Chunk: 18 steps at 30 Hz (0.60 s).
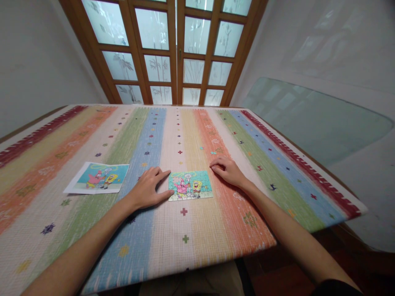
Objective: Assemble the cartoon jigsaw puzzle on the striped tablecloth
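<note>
A small jigsaw puzzle (190,186), mostly assembled, lies flat in front of me, with a pink starfish and a yellow sponge figure on a teal background. My left hand (150,190) rests at its left side, thumb and forefinger spread along that edge and holding nothing. Just beyond the upper right corner is my right hand (227,169), its fingers curled together; whatever the fingertips may pinch is hidden or too small to name. Two loose puzzle pieces lie farther back, a teal piece (213,153) near the right fingers and another small piece (201,148) beyond it.
On the left lies a printed sheet (100,177) with the same cartoon picture, slightly curled. A striped tablecloth (185,250) covers the table, whose near edge runs below my forearms. Wooden glass-paned doors (175,53) stand behind, with white walls on both sides.
</note>
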Tool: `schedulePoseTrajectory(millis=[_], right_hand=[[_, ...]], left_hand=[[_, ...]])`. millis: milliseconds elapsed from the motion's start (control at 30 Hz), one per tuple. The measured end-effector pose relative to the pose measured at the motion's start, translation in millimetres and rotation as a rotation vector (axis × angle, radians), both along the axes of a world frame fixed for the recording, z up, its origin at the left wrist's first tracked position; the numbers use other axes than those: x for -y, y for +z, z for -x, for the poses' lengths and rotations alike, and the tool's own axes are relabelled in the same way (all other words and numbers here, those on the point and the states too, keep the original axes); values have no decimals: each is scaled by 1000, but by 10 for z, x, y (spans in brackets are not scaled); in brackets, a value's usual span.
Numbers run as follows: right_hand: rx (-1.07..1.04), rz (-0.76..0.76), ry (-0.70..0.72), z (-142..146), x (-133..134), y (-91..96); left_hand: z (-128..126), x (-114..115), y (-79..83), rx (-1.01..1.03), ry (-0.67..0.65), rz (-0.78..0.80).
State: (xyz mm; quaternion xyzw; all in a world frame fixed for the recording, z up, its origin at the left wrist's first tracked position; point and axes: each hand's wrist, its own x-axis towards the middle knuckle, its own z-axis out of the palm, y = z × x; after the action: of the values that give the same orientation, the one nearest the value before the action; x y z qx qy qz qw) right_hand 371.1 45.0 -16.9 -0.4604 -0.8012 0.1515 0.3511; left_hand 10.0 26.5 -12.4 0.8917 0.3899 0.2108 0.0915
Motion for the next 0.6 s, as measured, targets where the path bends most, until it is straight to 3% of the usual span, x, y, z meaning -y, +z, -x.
schedulePoseTrajectory(millis=[233, 600], right_hand=[[3, -3, 15, -6, -14, -16], [53, -8, 37, 20, 33, 11]], left_hand=[[-33, 24, 64, -58, 38, 121], [-49, 32, 80, -101, 36, 120]])
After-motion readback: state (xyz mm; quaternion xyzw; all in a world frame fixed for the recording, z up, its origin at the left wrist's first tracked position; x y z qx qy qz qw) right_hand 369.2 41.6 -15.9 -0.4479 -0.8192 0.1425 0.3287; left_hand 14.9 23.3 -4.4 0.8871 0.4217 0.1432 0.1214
